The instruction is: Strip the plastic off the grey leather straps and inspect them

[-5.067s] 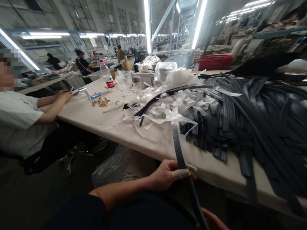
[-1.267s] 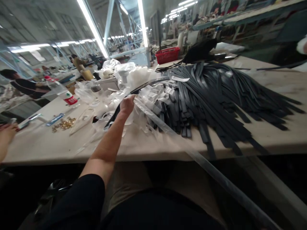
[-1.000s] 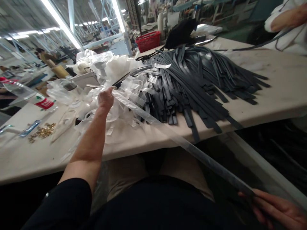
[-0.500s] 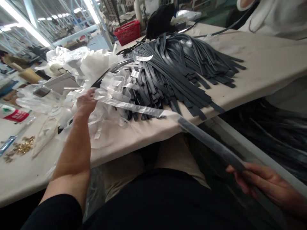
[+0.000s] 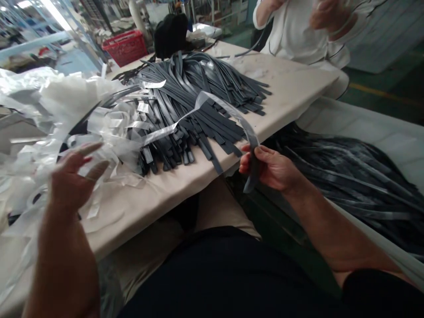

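My right hand (image 5: 273, 168) is closed round a dark grey strap (image 5: 252, 176) in front of the table edge. A whitish translucent backing strip (image 5: 218, 99) arches up from the strap and runs left, over a pile of dark straps (image 5: 185, 106), to the heap of white film (image 5: 109, 128). My left hand (image 5: 74, 176), a little blurred, is over the left side of that heap. Its thumb and fingers are spread and nothing shows between them. What looks like a pale covering is on its thumb and a finger.
The cloth-covered table (image 5: 139, 207) slopes across the view. A red basket (image 5: 126, 47) and a black bag-like object (image 5: 170, 35) stand at its back. A person in white (image 5: 300, 31) is at the far end. More dark straps (image 5: 351, 172) lie in a pale trough at right.
My left hand has let go of the white backing strip and opened. My right hand has moved up and inward with the strap, and the strip now bows loosely. The view has turned right.
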### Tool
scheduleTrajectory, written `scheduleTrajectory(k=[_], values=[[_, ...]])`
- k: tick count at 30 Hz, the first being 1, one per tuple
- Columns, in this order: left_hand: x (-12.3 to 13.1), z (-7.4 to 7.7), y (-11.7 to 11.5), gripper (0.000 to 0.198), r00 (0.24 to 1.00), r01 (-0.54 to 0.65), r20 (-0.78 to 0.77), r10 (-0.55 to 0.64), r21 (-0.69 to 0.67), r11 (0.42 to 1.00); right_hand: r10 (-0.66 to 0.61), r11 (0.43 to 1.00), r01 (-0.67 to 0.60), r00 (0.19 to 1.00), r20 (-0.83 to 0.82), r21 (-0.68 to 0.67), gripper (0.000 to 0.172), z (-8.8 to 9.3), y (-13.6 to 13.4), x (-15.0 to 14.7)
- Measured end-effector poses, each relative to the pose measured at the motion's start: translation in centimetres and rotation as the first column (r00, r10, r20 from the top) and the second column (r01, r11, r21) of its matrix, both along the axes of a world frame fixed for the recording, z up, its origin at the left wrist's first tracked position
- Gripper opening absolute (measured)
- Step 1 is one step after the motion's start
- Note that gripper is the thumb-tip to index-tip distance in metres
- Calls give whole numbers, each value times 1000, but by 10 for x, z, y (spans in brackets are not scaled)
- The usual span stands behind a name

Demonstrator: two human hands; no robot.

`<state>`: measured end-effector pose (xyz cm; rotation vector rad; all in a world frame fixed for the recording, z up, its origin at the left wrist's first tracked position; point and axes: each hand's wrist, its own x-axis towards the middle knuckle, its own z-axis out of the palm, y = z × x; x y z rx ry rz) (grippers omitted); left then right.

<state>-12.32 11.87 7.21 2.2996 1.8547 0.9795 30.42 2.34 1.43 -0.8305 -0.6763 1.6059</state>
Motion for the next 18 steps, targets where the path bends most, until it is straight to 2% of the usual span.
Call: scheduleTrajectory(k=[2,4,7,9,11,13,15,18], values=[[31,-13,-24,41,980,172,112,-163,-76,982,4,1000,-4,999,-34,7,27,0,4,-11],[66,-30,-48,37,901,380,316,-296,-250,891,16,1000,-15,999,-29,11,26,-1,5,-23],[116,-53,-74,44,703,563,683,-199,-362,743,100,994,-104,988,116,27,28,-5,-3,-41],[140,-64,-83,50,538,669,838,-93,-358,651,223,969,-242,934,280,37,32,-13,-12,-50],[153,-70,-86,53,401,700,916,0,-307,645,367,915,-404,838,405,8,37,-26,-23,-54],[158,-74,-88,51,311,671,946,90,-285,684,472,858,-512,749,464,-47,43,-45,-35,-54],[159,-78,-91,50,256,633,952,168,-296,715,519,829,-551,697,495,-93,48,-67,-48,-50],[159,-89,-99,48,173,623,955,241,-296,724,523,828,-539,641,562,-156,52,-96,-67,-43]])
